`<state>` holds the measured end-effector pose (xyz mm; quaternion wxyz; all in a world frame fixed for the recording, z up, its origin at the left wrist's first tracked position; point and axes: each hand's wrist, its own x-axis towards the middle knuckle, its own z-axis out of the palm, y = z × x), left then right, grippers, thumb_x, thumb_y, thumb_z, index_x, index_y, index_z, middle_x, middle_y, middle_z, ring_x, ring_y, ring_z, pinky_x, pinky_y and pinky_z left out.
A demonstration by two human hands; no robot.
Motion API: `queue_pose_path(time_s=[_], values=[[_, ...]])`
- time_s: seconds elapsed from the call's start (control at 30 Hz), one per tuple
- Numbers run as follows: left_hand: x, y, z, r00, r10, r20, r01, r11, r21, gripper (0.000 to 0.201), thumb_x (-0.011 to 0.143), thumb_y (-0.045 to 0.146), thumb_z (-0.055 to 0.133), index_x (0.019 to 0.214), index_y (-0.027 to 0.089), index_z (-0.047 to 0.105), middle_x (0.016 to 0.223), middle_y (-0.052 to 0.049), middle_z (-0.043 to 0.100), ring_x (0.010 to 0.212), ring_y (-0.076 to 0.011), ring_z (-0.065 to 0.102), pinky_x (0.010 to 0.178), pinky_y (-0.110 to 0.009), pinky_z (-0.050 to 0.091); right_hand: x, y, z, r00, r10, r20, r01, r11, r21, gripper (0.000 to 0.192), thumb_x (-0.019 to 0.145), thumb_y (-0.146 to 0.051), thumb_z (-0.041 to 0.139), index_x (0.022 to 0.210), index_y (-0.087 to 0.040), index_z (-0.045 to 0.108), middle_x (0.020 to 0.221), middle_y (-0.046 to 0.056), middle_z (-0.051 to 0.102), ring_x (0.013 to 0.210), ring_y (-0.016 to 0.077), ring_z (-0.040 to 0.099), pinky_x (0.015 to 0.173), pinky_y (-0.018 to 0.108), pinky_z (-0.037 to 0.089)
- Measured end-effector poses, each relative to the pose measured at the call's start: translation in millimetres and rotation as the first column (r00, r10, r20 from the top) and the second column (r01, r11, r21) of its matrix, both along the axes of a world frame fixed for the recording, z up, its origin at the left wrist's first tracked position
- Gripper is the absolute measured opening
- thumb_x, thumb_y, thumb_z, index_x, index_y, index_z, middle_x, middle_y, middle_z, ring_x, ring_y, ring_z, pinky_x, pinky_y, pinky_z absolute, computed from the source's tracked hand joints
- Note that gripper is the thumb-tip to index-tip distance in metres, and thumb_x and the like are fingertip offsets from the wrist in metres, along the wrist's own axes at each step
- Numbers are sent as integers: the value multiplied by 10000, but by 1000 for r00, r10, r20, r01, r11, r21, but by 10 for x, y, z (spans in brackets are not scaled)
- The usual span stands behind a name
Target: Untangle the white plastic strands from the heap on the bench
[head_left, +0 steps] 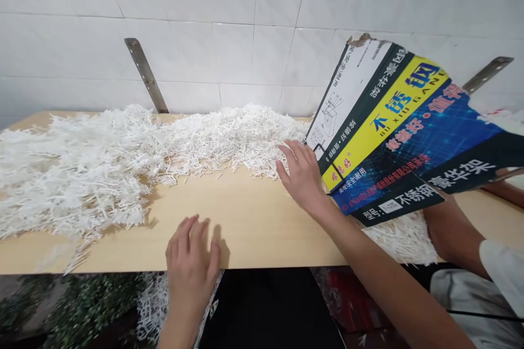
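My left hand (pixel 191 262) lies flat, palm down, on the near edge of the wooden table (pixel 245 223), holding nothing. My right hand (pixel 301 174) reaches forward with fingers spread, touching the near edge of a big heap of thin white plastic sticks (pixel 123 158) that covers the back and left of the table. Just right of that hand, a printed cardboard sheet (pixel 409 131) in blue, yellow and black is tilted up above the table. More white sticks (pixel 401 237) lie under it.
Another person's arm (pixel 454 234) and light sleeve are at the right, below the cardboard sheet. Two metal brackets (pixel 146 73) run up the white tiled wall behind the table. Green foliage (pixel 69 305) and more white sticks lie below the table's front edge.
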<state>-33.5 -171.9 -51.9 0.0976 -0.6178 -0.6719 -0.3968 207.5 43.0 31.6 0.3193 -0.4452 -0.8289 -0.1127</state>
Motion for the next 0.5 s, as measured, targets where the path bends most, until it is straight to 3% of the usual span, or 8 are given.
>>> queue_pose_path(time_s=[0.07,0.13,0.2,0.27,0.33,0.43,0.5], values=[[-153,203,73,993,111,-26,-114,979,-167,532,988,370,586,1481,205,475,1542,-254,463,1466,-474,388,1113,-723,367,199,-298,-176,996,-73,41,77,991,-109,582,1066,-477,436,1518,-121,523,1592,217,495,1522,379,386,1250,566,284],[-294,315,131,955,292,-42,-292,911,-292,667,1000,481,527,1553,135,387,1632,-305,322,1532,-521,242,1127,-780,286,353,-507,-416,988,-81,132,110,967,-229,781,1016,-617,477,1639,-164,354,1715,196,306,1593,409,245,1254,607,270],[-415,341,197,891,451,-49,-443,843,-306,753,1002,525,488,1589,84,323,1682,-326,190,1565,-532,122,1144,-792,226,424,-562,-637,976,-69,208,136,936,-324,859,1010,-676,424,1703,-231,178,1776,133,128,1632,386,135,1282,628,194],[-524,310,270,836,548,-23,-541,818,-195,734,991,517,512,1571,92,367,1681,-306,204,1558,-520,143,1152,-761,243,388,-455,-773,968,-79,236,164,917,-365,846,1031,-672,351,1714,-258,73,1785,103,38,1644,373,75,1288,654,128],[-645,260,342,829,558,16,-559,829,0,594,971,456,568,1463,128,508,1587,-264,400,1487,-470,330,1157,-683,306,253,-221,-805,971,-79,225,161,914,-374,808,1050,-651,296,1714,-254,62,1784,99,-20,1647,372,32,1283,674,89],[-907,227,456,867,498,12,-484,837,255,337,939,327,615,1227,154,648,1323,-203,632,1289,-374,572,1150,-563,376,-56,230,-728,983,-16,184,88,916,-392,764,1066,-631,243,1710,-238,122,1780,108,-52,1649,362,-16,1277,685,54],[-1141,255,550,844,532,72,-522,782,341,299,924,303,623,1177,148,659,1252,-194,657,1221,-355,616,1102,-525,432,-260,494,-659,988,38,150,21,928,-372,747,1070,-618,244,1707,-242,142,1779,109,-71,1647,368,-42,1258,717,22]])
